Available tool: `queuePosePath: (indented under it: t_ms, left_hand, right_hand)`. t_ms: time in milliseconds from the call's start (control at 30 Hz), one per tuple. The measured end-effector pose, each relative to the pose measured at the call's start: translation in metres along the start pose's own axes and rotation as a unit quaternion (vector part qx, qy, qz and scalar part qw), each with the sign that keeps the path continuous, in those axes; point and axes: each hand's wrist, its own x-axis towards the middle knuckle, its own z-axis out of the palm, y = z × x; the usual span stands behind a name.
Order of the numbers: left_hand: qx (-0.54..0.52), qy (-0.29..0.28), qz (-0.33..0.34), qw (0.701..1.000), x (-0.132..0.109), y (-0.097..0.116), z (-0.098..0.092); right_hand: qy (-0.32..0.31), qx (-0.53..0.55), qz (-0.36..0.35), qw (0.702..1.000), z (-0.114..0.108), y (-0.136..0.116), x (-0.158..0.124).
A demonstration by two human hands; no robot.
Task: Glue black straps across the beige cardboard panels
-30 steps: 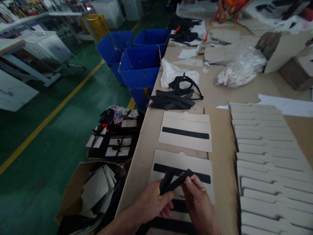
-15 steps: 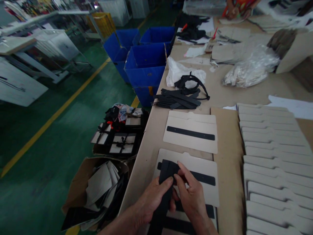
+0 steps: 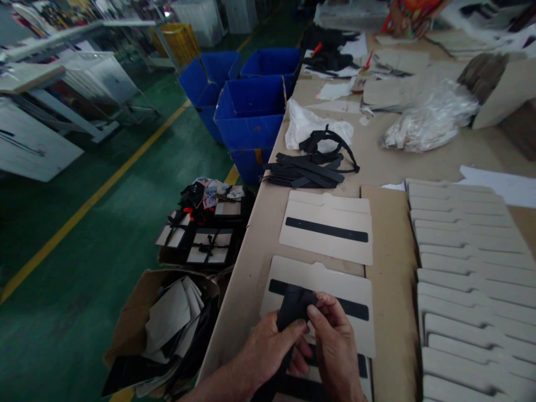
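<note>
My left hand (image 3: 272, 346) is closed around a bundle of black fabric strips (image 3: 296, 304), thumb lying across it. At the bundle's upper right end, my right hand (image 3: 335, 340) pinches the black material between thumb and fingers. Both hands are over a beige card panel (image 3: 318, 273) with a black strip across it, partly covered by the hands. Farther up the table lies another beige card panel (image 3: 326, 204) with a black strip (image 3: 326, 229). More black-striped panels show partly beneath my wrists.
Overlapping beige cards (image 3: 464, 268) line the right side. Ahead lie a pile of black strips (image 3: 305, 170), a white plastic bag (image 3: 295, 120) and a clear bag (image 3: 431, 120). Left of the table edge stand blue bins (image 3: 251, 123) and a cardboard box (image 3: 129, 324). Another person's hands (image 3: 404, 25) show far back.
The top of the black bundle has tilted and bent over to the right. My right hand has shifted slightly right and down, keeping its pinch; my left hand has moved slightly right.
</note>
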Motion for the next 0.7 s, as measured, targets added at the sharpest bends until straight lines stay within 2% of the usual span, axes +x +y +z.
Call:
queuePosePath:
  t_ms: [100,167,200,267,400,500,567,633,667,700]
  left_hand:
    - [0.026,0.007,0.016,1.0,-0.001,-0.004,0.0]
    - [0.052,0.031,0.035,0.998,-0.001,-0.006,-0.002]
    - [0.064,0.043,0.041,0.996,-0.002,-0.006,-0.002]
    - [0.086,0.051,0.038,0.994,-0.004,-0.006,-0.004]
    - [0.146,0.012,0.008,0.989,-0.019,-0.001,-0.016]
    - [0.23,-0.019,0.005,0.973,-0.033,0.005,-0.033]
    - [0.298,-0.029,0.026,0.954,-0.038,0.011,-0.045]
    - [0.376,-0.004,0.059,0.925,-0.037,0.018,-0.053]
    - [0.418,0.02,0.075,0.905,-0.034,0.021,-0.056]
    - [0.461,0.046,0.092,0.882,-0.029,0.023,-0.057]
  right_hand:
    - [-0.082,0.135,0.142,0.977,0.006,0.004,-0.006]
    - [-0.123,0.186,0.202,0.954,0.01,0.006,-0.012]
    - [-0.12,0.198,0.215,0.949,0.012,0.006,-0.013]
    - [-0.062,0.208,0.202,0.955,0.012,0.004,-0.012]
    - [0.083,0.227,0.131,0.961,-0.003,-0.016,0.015]
    - [0.087,0.235,0.078,0.965,-0.023,-0.039,0.042]
    - [0.058,0.161,0.044,0.984,-0.031,-0.051,0.057]
    - [0.021,-0.015,0.021,0.999,-0.031,-0.058,0.068]
    - [-0.009,-0.123,0.007,0.992,-0.027,-0.058,0.073]
    - [-0.049,-0.229,-0.009,0.972,-0.021,-0.057,0.078]
